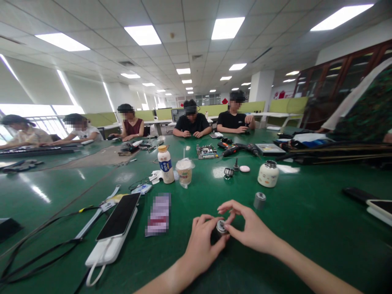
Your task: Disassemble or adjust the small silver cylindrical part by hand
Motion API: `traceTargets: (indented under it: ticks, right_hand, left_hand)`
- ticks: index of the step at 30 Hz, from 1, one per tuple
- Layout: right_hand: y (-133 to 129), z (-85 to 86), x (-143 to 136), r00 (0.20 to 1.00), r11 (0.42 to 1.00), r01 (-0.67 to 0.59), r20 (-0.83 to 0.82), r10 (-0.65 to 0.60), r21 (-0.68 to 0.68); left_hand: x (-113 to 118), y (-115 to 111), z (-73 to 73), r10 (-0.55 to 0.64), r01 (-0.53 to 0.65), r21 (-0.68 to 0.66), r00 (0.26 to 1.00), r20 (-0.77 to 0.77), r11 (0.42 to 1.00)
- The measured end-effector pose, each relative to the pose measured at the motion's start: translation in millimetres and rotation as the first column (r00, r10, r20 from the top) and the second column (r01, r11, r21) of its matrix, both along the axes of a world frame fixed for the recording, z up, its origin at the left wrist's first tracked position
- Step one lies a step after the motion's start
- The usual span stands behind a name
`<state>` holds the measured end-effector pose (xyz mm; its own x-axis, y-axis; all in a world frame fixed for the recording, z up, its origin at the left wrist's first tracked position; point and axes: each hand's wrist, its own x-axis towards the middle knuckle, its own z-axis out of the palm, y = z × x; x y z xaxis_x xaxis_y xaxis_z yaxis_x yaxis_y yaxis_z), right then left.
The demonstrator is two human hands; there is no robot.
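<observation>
Holding round metal piece (221,227) in left hand (202,240), at view's five o'clock. Touching its top with right hand (250,227); can't tell if pinching. Having other gray piece (259,201) standing nearby on surface (306,212), at two o'clock.

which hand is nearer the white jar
Right. The right hand is on the near side of the white jar, slightly left of it; the left hand, holding a metal cylinder, is farther left and farther from it.
</observation>
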<state>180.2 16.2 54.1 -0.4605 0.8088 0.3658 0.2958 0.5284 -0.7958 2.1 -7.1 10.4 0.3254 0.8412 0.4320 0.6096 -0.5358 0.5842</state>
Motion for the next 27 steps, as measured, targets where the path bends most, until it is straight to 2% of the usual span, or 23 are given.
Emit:
traceTargets:
  ticks: [6,13,20,24,27]
  right_hand:
    - [0,-5.2,-5,0.998,0.998,0.057,-0.022,-0.056,0.015]
    - [-5,-12.1,-9,0.985,0.979,0.170,0.003,-0.171,0.115]
    - [-5,-16.7,-11,0.984,0.985,0.166,-0.071,-0.162,0.050]
    - [-3,-12.6,-9,0.981,0.988,0.155,-0.119,-0.152,0.011]
    - [8,-7.5,0,0.967,0.980,0.195,-0.176,-0.185,0.043]
  left_hand:
    - [0,0,-1.5,-0.013,0.013,-0.006,1.000,0.012,1.000]
    - [-2,2,-4.6,-0.036,0.036,0.003,0.999,0.020,0.999]
    - [-1,2,-3.6,-0.029,0.029,0.007,0.999,0.017,1.000]
    - [-2,2,-4.2,-0.018,0.018,-0.001,1.000,0.005,1.000]
    - [-3,2,-7.5,0.003,-0.003,-0.006,1.000,0.004,1.000]
